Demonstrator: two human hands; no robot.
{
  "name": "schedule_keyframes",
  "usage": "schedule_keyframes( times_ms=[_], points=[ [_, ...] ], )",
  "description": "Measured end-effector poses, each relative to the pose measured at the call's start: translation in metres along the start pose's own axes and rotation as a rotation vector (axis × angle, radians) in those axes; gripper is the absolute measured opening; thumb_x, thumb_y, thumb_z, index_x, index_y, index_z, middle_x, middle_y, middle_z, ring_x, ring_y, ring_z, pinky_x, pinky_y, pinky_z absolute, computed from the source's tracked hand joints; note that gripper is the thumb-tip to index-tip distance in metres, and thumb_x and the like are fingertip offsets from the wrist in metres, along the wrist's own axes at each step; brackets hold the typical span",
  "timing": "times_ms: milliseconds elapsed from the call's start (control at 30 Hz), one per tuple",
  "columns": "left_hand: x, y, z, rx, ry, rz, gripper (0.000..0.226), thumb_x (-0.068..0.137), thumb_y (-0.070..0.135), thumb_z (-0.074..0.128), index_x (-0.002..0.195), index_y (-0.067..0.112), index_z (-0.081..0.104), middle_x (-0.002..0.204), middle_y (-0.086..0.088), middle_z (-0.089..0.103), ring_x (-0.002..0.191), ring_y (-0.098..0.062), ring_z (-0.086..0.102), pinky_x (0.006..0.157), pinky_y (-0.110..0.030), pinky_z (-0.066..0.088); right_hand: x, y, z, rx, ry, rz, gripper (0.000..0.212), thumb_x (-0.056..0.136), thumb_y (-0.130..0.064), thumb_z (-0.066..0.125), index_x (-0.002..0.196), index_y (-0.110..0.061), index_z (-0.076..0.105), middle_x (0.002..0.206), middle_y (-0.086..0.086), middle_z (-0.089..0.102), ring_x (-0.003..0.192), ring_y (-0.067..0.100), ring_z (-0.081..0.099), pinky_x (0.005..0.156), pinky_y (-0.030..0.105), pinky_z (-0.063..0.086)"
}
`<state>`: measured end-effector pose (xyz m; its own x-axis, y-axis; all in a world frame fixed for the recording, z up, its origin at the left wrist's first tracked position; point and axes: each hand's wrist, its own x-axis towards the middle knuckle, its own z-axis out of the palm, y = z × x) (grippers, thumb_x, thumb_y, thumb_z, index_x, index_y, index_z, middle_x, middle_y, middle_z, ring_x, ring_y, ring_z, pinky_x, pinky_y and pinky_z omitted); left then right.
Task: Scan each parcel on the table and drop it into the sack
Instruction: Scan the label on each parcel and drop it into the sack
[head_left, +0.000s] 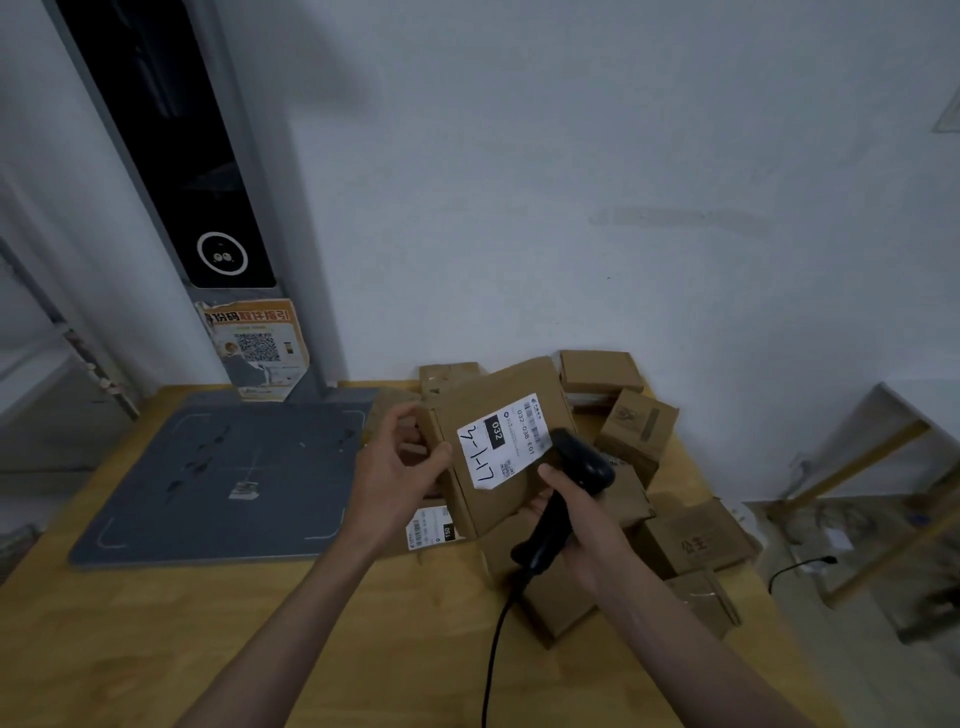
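Observation:
My left hand (400, 467) grips the left edge of a flat cardboard parcel (493, 499), lifted above the table with its white shipping label (501, 441) facing me. My right hand (576, 525) holds a black corded barcode scanner (571, 483) by its handle, its head just at the label's right edge. Several more cardboard parcels (685, 540) lie piled on the wooden table (218, 639) under and behind the held one. No sack can be made out with certainty.
A grey scanning mat (223, 478) covers the table's left part, with a tall black kiosk column (208, 197) and a QR poster (257, 348) behind it. The scanner's cable (493, 654) trails toward me. To the right, past the table edge, wooden frames stand on the floor.

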<state>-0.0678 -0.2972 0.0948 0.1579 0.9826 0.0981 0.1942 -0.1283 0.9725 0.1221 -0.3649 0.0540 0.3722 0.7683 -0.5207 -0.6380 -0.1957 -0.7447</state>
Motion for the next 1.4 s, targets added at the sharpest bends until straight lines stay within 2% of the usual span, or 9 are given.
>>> schedule_keyframes(
  times_ms=[133,233,400,600,700,833,967,1100,1400],
  points=[
    [0.002,-0.003,-0.005,-0.006,-0.034,-0.01,0.06,0.086,0.016,0.074,0.132,0.04,0.044,0.117,0.0,0.06,0.098,-0.018,0.067,0.063,-0.034,0.062,-0.001,-0.002,0.003,0.004,0.003,-0.006,0.039,0.088,-0.007,0.073,0.125,-0.012,0.06,0.113,0.014,0.072,0.102,0.026,0.07,0.075,0.033,0.054],
    [0.005,-0.005,-0.007,0.032,-0.032,-0.006,0.052,0.083,0.018,0.077,0.123,0.036,0.05,0.117,0.0,0.059,0.095,-0.019,0.068,0.068,-0.04,0.062,-0.001,-0.002,0.003,-0.027,0.002,-0.055,0.025,0.09,0.0,0.069,0.11,-0.011,0.06,0.112,0.015,0.071,0.099,0.026,0.069,0.076,0.032,0.054],
    [0.013,-0.006,-0.008,0.072,-0.046,0.008,0.038,0.084,0.015,0.077,0.109,0.03,0.053,0.119,0.007,0.062,0.086,-0.023,0.07,0.064,-0.045,0.062,0.005,-0.003,-0.003,-0.171,0.006,-0.128,0.029,0.089,0.0,0.07,0.114,-0.011,0.061,0.11,0.011,0.067,0.103,0.027,0.067,0.091,0.041,0.057],
    [0.027,-0.003,-0.018,0.305,-0.081,0.125,0.039,0.085,0.009,0.073,0.107,0.036,0.055,0.118,0.012,0.063,0.087,-0.017,0.066,0.07,-0.045,0.06,0.009,-0.018,-0.02,-0.774,-0.061,-0.354,0.005,0.091,-0.011,0.07,0.092,-0.013,0.067,0.079,0.007,0.068,0.069,0.01,0.064,0.065,0.021,0.051],
    [0.035,-0.001,-0.023,0.461,-0.106,0.166,0.038,0.087,0.01,0.069,0.105,0.039,0.052,0.117,0.012,0.057,0.095,-0.015,0.059,0.074,-0.038,0.055,0.007,-0.031,-0.023,-1.068,-0.105,-0.558,0.02,0.091,-0.011,0.071,0.085,-0.024,0.058,0.072,-0.007,0.061,0.062,-0.006,0.062,0.059,0.008,0.047],
    [0.044,0.0,-0.027,0.601,-0.14,0.184,0.04,0.088,0.01,0.067,0.106,0.041,0.049,0.119,0.009,0.052,0.096,-0.012,0.052,0.065,-0.021,0.041,0.009,-0.043,-0.022,-1.539,-0.138,-0.699,0.023,0.095,-0.021,0.067,0.088,-0.031,0.048,0.077,-0.02,0.05,0.072,0.001,0.053,0.056,0.006,0.037],
    [0.048,0.003,-0.03,0.672,-0.166,0.196,0.041,0.088,0.01,0.066,0.105,0.043,0.048,0.117,0.009,0.051,0.087,-0.008,0.049,0.059,-0.015,0.033,0.008,-0.046,-0.023,-1.816,-0.2,-0.757,0.028,0.095,-0.021,0.064,0.12,-0.025,0.054,0.107,-0.006,0.062,0.087,0.006,0.053,0.062,0.007,0.029],
    [0.048,0.005,-0.03,0.703,-0.185,0.205,0.04,0.088,0.01,0.066,0.104,0.043,0.048,0.118,0.01,0.052,0.08,-0.001,0.049,0.058,-0.018,0.035,0.005,-0.042,-0.021,-1.929,-0.234,-0.784,0.039,0.096,-0.025,0.062,0.133,-0.025,0.049,0.122,-0.004,0.06,0.106,0.013,0.061,0.078,0.02,0.036],
    [0.048,0.004,-0.029,0.712,-0.212,0.195,0.039,0.088,0.011,0.066,0.106,0.041,0.05,0.121,0.008,0.052,0.079,-0.002,0.047,0.059,-0.017,0.035,0.007,-0.036,-0.017,-1.946,-0.303,-0.786,0.042,0.096,-0.019,0.061,0.136,-0.022,0.048,0.13,0.0,0.057,0.113,0.016,0.059,0.095,0.028,0.047]
  ],
)
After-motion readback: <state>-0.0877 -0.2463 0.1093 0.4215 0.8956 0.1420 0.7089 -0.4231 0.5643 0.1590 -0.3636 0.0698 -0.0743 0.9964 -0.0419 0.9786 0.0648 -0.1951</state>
